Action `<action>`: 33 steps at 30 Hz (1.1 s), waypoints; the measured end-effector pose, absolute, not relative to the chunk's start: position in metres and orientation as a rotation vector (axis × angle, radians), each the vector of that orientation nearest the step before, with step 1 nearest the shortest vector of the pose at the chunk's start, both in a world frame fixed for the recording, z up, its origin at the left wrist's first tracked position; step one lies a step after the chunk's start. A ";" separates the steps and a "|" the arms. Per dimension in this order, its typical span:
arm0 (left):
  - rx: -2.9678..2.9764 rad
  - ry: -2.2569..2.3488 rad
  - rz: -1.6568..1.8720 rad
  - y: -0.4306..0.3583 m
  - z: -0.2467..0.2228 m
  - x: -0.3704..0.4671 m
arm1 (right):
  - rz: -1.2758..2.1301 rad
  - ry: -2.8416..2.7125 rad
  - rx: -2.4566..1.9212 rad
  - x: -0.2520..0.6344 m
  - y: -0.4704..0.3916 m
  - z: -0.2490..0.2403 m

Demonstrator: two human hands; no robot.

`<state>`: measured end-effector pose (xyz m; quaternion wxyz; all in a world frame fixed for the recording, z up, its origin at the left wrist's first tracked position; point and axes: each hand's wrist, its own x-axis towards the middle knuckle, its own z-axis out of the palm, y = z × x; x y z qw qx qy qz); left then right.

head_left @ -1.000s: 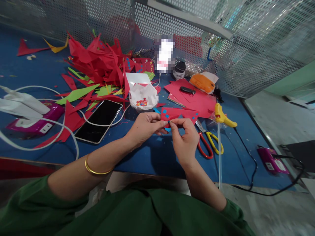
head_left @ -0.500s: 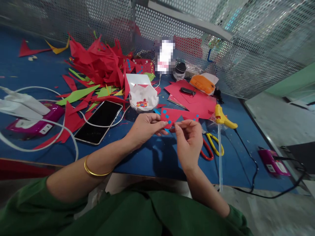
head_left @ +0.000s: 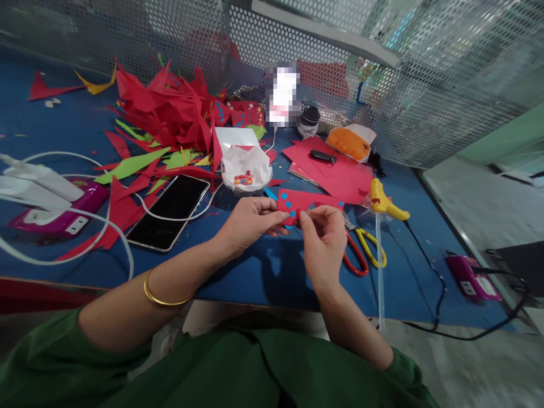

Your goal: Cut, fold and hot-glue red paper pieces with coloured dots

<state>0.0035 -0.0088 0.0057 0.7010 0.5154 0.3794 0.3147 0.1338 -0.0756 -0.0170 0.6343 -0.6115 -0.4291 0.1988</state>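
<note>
My left hand (head_left: 251,222) pinches the left end of a red paper piece (head_left: 295,199) dotted with small blue squares. The fingers of my right hand (head_left: 325,238) are pressed together at the lower edge of the same piece; whether they grip it or something tiny is hidden. Just behind my left hand, a bowl lined with white paper (head_left: 246,164) has small coloured bits inside. Red and yellow handled scissors (head_left: 361,249) lie beside my right hand, partly hidden by it.
A black phone (head_left: 170,212) with a white cable lies at left, near a purple power strip (head_left: 80,207) and piled red scraps (head_left: 170,107). At right are a yellow glue gun (head_left: 385,201), red sheets (head_left: 344,175) and another purple strip (head_left: 471,277).
My right fingertips have moved slightly left and closer to the red paper. The dark triangular shape seen at its lower edge now looks red. The whole view has shifted a little.
</note>
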 end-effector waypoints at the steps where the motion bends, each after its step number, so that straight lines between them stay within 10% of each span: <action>1: 1.131 0.850 0.708 -0.009 0.006 0.003 | 0.473 -0.980 -1.395 0.134 -0.077 -0.017; 27: 1.131 0.901 0.779 -0.005 -0.007 0.004 | 0.662 -0.991 -1.366 0.127 -0.077 -0.021; 33: 1.059 0.931 0.823 -0.001 -0.004 0.001 | 0.157 -1.039 -1.390 0.149 -0.092 -0.012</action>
